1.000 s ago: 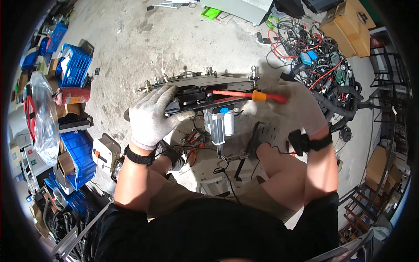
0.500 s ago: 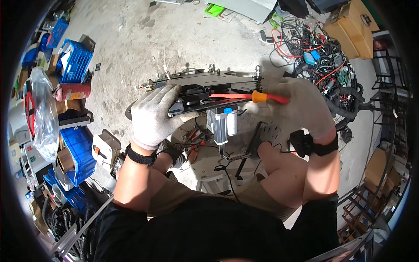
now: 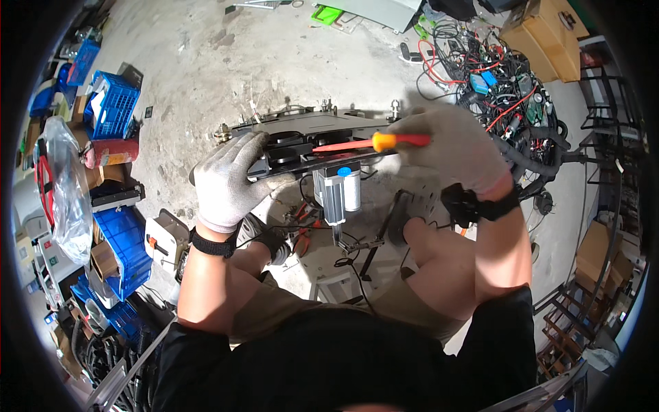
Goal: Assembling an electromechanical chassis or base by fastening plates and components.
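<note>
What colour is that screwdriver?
The screwdriver is red with orange-yellow around its middle; best in the head view.

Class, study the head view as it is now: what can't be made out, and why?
All in the head view:
- Whether the screwdriver tip touches anything: lost among dark parts of the metal assembly.
- How the right hand wraps the handle: blur and shadow.
- The assembly's edge under the left hand: covered by the glove.
- Single cables in the heap: overlapping.
- The grey casing's far end: cut by the top edge.
</note>
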A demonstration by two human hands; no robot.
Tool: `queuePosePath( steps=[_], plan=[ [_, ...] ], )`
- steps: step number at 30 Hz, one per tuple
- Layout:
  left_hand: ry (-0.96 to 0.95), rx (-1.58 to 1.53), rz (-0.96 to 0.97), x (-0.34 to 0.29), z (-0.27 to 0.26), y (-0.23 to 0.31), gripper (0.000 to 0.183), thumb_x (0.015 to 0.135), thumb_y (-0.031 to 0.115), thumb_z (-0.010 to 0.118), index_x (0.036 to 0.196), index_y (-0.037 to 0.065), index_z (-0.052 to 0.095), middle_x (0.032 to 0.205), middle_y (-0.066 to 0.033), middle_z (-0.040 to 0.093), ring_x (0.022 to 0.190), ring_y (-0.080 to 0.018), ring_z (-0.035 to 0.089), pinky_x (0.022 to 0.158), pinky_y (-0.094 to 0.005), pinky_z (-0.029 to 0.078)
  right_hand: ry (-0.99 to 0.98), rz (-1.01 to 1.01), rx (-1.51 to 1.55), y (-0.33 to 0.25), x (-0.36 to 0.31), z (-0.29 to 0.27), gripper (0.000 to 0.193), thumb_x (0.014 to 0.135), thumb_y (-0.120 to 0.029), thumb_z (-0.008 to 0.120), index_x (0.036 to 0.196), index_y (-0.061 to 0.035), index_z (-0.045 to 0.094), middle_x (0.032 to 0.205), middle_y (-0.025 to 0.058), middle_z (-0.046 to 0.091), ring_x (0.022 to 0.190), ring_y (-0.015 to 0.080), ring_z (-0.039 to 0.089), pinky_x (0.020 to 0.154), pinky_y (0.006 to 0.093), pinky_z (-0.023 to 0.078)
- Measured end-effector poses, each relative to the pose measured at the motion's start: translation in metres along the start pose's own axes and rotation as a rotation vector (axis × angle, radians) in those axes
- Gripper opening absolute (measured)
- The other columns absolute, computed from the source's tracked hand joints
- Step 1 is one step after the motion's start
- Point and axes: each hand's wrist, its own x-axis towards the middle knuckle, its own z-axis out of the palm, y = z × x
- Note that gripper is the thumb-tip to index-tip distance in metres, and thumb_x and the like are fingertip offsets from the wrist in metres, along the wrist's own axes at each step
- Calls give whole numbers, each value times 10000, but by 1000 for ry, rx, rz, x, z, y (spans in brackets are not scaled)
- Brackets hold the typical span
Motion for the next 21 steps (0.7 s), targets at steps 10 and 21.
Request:
queuePosePath(
  steps=[10,21],
  plan=[
    [-36,-41,2,-1,1,2,722,673,540,895,1125,-3,747,1097,-191,770,977,-353,761,848,-409,613,93,-47,-55,-4,-8,16,185,880,-286,694,936,-130,775,866,106,722,850,325,709,744,451,550],
    [-63,-70,-14,-5,2,1,747,691,567,880,1148,-7,740,1083,-198,767,973,-365,754,849,-420,607,-121,128,402,29,-11,21,266,860,-253,734,1036,-63,793,884,158,755,825,337,733,767,409,580]
  ],
)
